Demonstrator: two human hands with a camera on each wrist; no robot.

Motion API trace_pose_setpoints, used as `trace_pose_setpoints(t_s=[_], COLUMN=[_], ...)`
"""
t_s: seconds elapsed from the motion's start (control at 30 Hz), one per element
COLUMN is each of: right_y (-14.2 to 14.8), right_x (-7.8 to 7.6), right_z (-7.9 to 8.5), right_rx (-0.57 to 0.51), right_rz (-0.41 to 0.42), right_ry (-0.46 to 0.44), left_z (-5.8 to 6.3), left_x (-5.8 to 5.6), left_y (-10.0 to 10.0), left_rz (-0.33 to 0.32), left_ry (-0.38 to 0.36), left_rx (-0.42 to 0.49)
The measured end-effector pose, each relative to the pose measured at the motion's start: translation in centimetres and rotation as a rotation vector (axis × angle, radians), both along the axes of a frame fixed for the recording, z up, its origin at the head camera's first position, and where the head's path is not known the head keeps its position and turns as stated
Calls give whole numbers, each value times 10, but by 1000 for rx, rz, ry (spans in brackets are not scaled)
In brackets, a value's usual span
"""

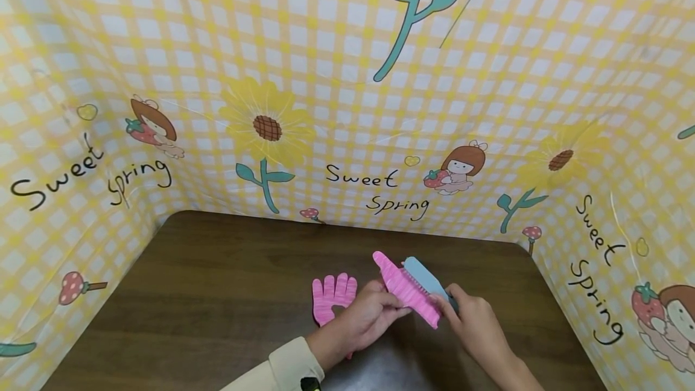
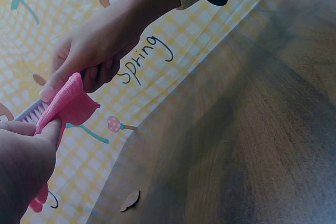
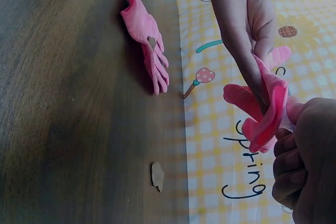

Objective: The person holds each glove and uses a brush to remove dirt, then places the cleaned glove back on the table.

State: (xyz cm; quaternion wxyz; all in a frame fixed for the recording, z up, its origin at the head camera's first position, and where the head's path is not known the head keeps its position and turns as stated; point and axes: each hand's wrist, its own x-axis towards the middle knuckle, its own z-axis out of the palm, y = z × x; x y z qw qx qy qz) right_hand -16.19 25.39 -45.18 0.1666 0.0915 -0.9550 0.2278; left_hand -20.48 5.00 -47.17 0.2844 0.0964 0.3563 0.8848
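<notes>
My left hand [image 1: 374,317] pinches a pink knit glove [image 1: 404,291] above the table. My right hand [image 1: 473,314] grips a light blue brush [image 1: 426,273] by its handle, its bristles facing the glove and right against the fabric. In the right wrist view the left fingers reach into the opening of the held glove [image 3: 273,114], and the right thumb lies close to its edge. A second pink glove [image 1: 326,299] rests flat on the table beyond the left wrist, with a grey-brown patch on it. The left forearm partly covers that glove in the head view.
The dark brown wooden table [image 1: 217,294] is enclosed by a yellow checked cloth [image 1: 336,107] at the back and sides. A small grey-brown scrap [image 3: 157,176] lies on the tabletop in both wrist views. A black band [image 1: 311,384] shows at the left sleeve.
</notes>
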Motion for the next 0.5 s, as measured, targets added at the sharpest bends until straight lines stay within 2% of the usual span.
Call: trace_pose_setpoints(t_s=[0.5], right_y=[8], right_x=[-5], right_z=[-2], right_rx=[28], right_rz=[-101], right_ry=[18], left_z=[-2], left_x=[3], left_y=[-1], left_rz=[-8], left_ry=[6], left_rx=[-21])
